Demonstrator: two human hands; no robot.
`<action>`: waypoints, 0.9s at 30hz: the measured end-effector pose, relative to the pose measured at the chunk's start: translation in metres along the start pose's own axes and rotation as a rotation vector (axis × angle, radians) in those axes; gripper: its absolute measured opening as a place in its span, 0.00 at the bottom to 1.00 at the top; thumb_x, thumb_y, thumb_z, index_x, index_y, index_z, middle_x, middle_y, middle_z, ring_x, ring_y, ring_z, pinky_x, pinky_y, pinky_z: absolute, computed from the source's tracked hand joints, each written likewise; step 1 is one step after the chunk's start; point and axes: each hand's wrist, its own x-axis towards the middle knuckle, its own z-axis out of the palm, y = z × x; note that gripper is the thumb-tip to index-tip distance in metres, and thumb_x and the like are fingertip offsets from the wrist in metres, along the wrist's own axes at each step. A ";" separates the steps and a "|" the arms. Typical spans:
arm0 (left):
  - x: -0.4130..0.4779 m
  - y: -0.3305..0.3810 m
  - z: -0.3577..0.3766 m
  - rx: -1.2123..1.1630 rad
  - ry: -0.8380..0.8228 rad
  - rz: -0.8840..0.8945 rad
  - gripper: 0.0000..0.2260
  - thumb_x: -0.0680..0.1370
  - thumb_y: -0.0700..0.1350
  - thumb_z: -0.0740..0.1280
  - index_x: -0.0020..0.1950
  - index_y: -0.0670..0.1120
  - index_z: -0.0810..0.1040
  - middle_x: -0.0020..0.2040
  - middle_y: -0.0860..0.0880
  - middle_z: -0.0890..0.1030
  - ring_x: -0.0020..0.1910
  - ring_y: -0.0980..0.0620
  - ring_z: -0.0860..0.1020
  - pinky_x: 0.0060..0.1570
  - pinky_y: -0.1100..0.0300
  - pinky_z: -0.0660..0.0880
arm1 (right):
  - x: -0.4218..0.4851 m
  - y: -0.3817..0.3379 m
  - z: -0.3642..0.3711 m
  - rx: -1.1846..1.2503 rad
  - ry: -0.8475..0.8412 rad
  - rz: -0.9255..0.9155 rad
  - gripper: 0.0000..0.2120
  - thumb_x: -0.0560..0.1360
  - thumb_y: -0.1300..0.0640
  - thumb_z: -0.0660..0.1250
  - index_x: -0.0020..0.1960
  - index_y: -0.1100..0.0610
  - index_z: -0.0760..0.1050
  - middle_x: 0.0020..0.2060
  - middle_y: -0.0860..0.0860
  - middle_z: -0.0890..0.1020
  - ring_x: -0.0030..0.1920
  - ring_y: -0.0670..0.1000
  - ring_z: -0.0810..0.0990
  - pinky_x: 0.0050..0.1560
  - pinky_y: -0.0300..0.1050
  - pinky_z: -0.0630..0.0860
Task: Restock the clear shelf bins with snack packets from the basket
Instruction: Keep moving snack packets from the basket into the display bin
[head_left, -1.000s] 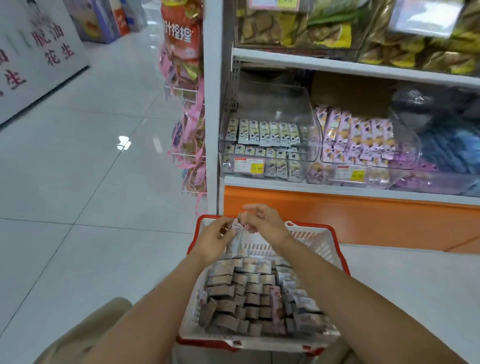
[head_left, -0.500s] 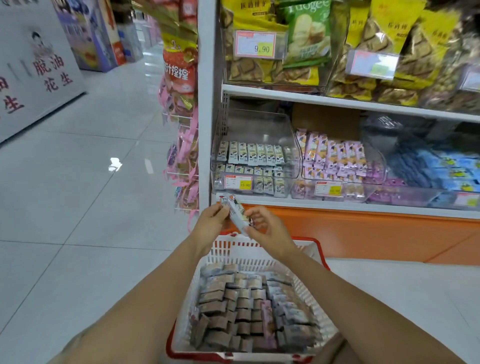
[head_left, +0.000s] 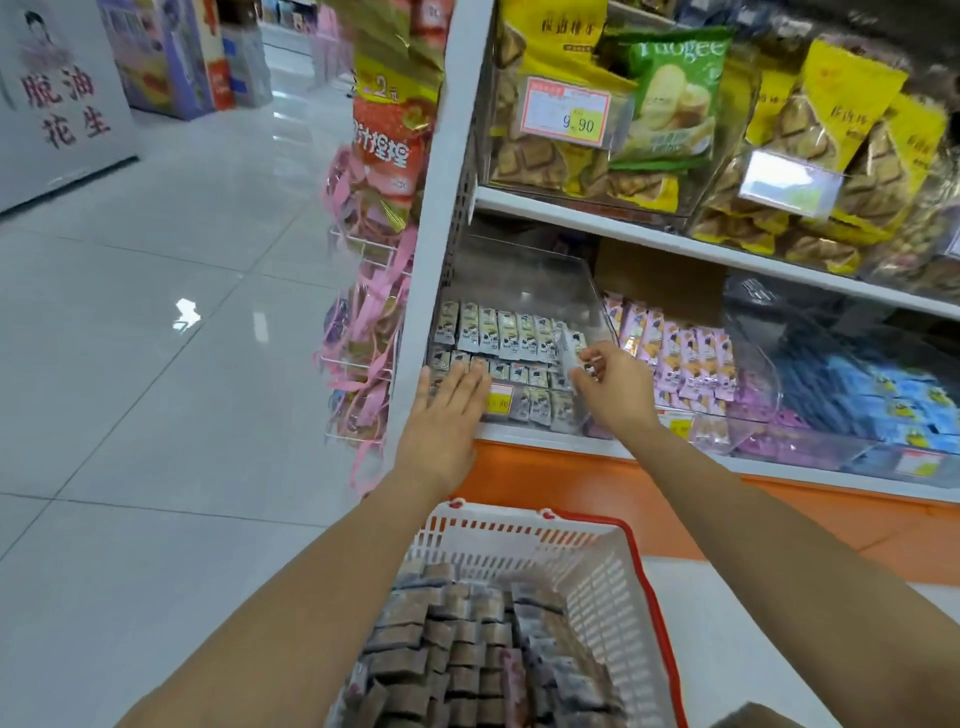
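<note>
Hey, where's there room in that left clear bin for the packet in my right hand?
Bare room lies behind the back row of packets in the left clear bin, up toward the shelf above. The front rows under your left hand are packed tight. Your right hand holds the packet over the rows' right end.

White basket (head_left: 597, 571) with slotted walls and a red rim, full of dull brown packets (head_left: 441, 649) plus a few greyish ones. Cream packets (head_left: 498, 332) with dark blotchy print in the clear bin (head_left: 519, 270), one pale packet (head_left: 571, 345) at its lip, yellow price tag (head_left: 498, 400) on the front. Pink packets (head_left: 691, 358) next door, then blue packets (head_left: 883, 395). Orange shelf base (head_left: 571, 483). Up top, yellow bags (head_left: 831, 104) showing brown criss-cross biscuits and one green bag (head_left: 670, 98). Glossy pale grey floor tiles (head_left: 156, 364).
</note>
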 end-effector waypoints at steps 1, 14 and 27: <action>0.000 -0.001 0.004 0.032 0.009 0.003 0.37 0.80 0.39 0.58 0.79 0.47 0.34 0.80 0.48 0.37 0.78 0.48 0.35 0.75 0.43 0.34 | 0.008 0.000 0.003 -0.057 -0.009 0.004 0.13 0.78 0.58 0.67 0.61 0.62 0.77 0.51 0.57 0.82 0.41 0.50 0.78 0.43 0.40 0.74; 0.000 -0.005 0.021 0.021 0.119 0.017 0.38 0.77 0.35 0.57 0.79 0.46 0.35 0.80 0.46 0.38 0.78 0.46 0.36 0.67 0.43 0.25 | 0.048 -0.002 0.040 -0.505 -0.295 0.172 0.05 0.76 0.62 0.67 0.46 0.62 0.80 0.42 0.57 0.83 0.44 0.55 0.82 0.48 0.50 0.81; -0.003 -0.002 0.015 0.028 0.088 0.006 0.39 0.78 0.38 0.59 0.79 0.45 0.36 0.80 0.46 0.38 0.79 0.46 0.37 0.71 0.42 0.30 | 0.043 -0.003 0.034 -0.417 -0.378 -0.083 0.16 0.82 0.55 0.57 0.65 0.58 0.77 0.66 0.59 0.74 0.60 0.58 0.76 0.62 0.50 0.72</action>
